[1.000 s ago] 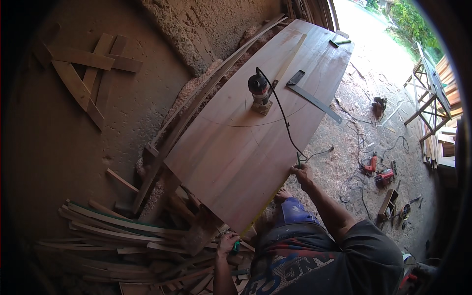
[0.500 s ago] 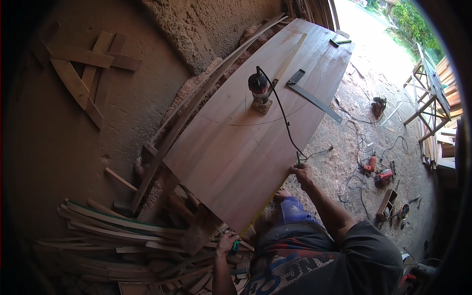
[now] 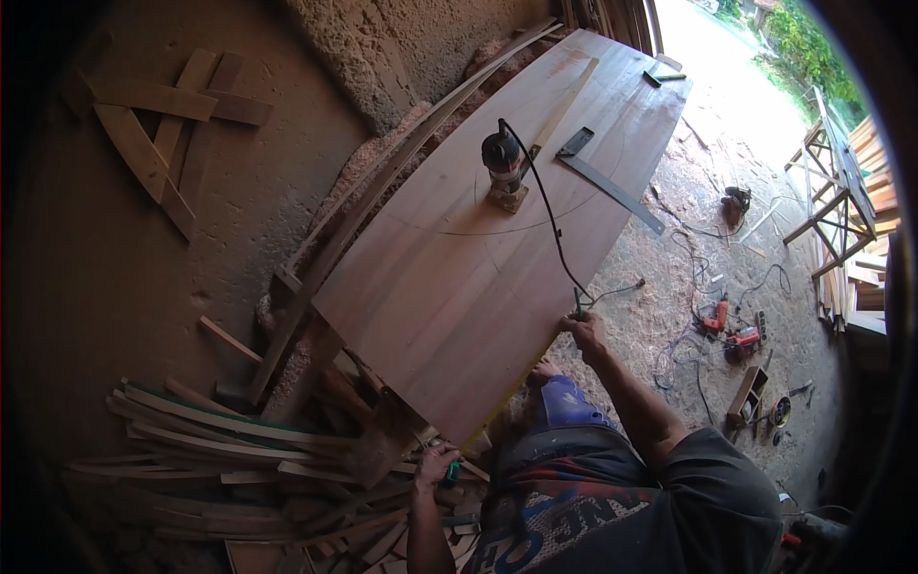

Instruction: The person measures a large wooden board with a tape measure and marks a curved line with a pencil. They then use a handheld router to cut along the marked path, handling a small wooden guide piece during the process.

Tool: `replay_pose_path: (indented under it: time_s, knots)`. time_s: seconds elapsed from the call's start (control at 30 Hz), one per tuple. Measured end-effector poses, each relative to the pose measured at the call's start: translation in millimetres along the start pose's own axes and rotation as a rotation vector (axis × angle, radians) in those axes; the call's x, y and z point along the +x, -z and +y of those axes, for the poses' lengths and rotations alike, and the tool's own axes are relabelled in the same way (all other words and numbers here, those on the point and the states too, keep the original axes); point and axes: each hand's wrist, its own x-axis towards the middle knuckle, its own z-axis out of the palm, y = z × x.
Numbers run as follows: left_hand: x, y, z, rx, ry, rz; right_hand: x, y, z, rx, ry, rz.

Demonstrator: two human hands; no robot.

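Note:
A large wooden panel [image 3: 449,316] of joined boards lies before me, with curved pencil lines on it. At its near corner my left hand [image 3: 437,465] is closed on a tape measure [image 3: 452,473] with a green case. The yellow tape blade [image 3: 497,413] runs along the panel's near right edge toward my right hand [image 3: 585,333]. That hand is closed at the edge, a slim dark stick [image 3: 578,304] standing up from its fingers; its kind is unclear. A trim router [image 3: 504,172] stands upright on the panel, its black cord [image 3: 555,225] crossing toward my right hand.
A metal square [image 3: 612,191], a wooden strip [image 3: 566,110] and a small dark square [image 3: 660,78] lie on the panel. Curved wood strips [image 3: 229,430] pile up at left. Red power tools [image 3: 744,340], cables and a wooden box [image 3: 748,397] lie on the shavings-covered floor at right.
The view has shifted slightly, so the panel and both hands sit a little further left and up. Both hands keep their hold at the same panel edges.

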Motion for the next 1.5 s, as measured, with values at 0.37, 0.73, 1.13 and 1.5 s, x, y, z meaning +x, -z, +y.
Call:
replay_pose_path:
  time_s: [0.37, 0.73, 1.13, 1.5]
  knots:
    - [2, -1, -3, 0.025, -0.03, 0.022, 1, 1, -3, -0.065, -0.07, 0.016]
    - [-1, -3, 2, 0.046, 0.0, 0.056, 1, 1, 0, 0.071, 0.064, -0.103]
    - [-1, -4, 3, 0.077, 0.011, 0.068, 4, 1, 3, 0.018, 0.005, -0.105]
    - [5, -4, -5, 0.04, 0.003, 0.063, 22, 5, 26, 0.047, 0.063, -0.115]
